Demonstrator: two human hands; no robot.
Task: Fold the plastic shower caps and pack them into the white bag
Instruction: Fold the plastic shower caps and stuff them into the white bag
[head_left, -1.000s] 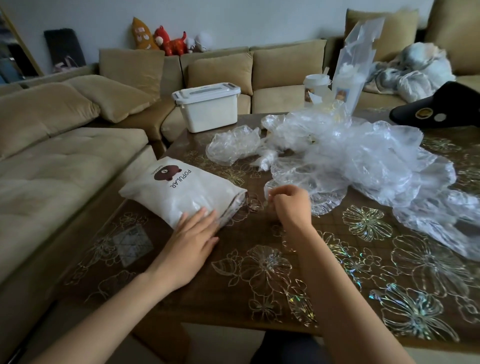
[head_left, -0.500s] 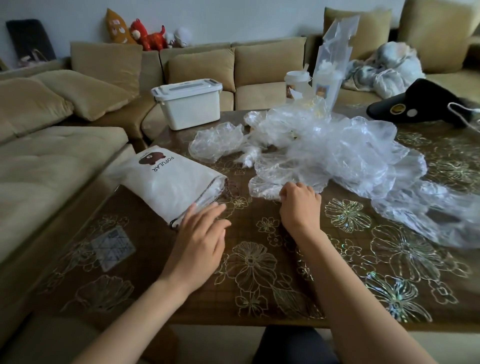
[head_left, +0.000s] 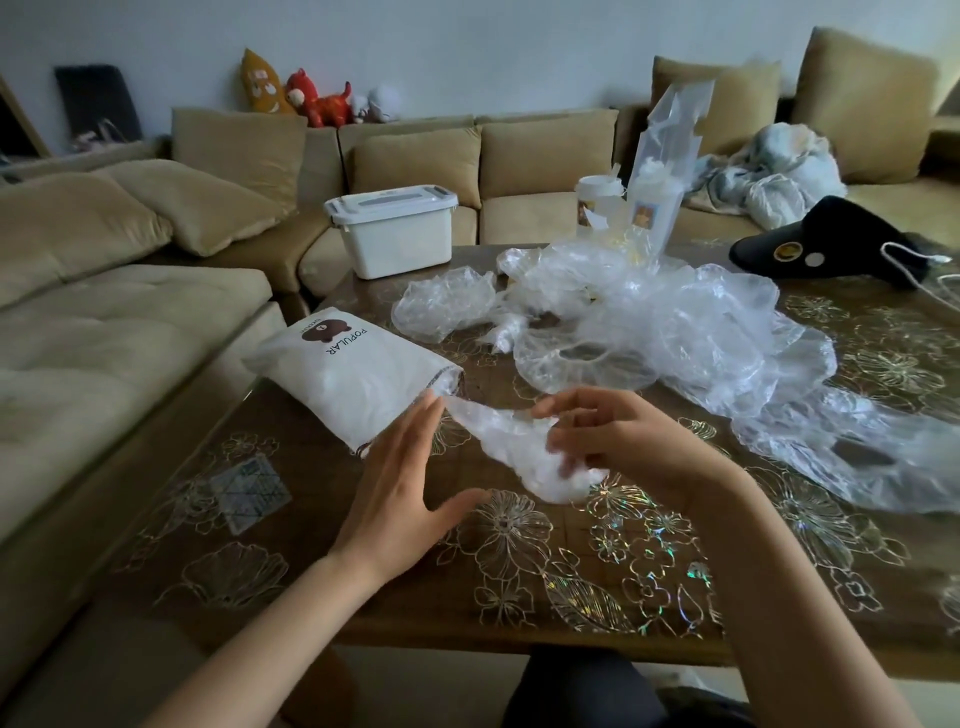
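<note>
Clear, crinkled plastic fills the right hand (head_left: 628, 441): its grip is curled round a bunched shower cap (head_left: 524, 460), held just above the bench (head_left: 519, 587). One thin end of the cap stretches left toward the mouth of the white bag (head_left: 358, 384). The left hand (head_left: 405, 483) has a slack grip, fingers straight and together, thumb spread, holding nothing. Its fingertips lie just beside that thin end (whether they touch it I cannot tell). The bag lies flat on the bench's left side, bear print up, mouth facing the hands. A loose pile of shower caps (head_left: 675, 332) sprawls across the bench behind and to the right.
</note>
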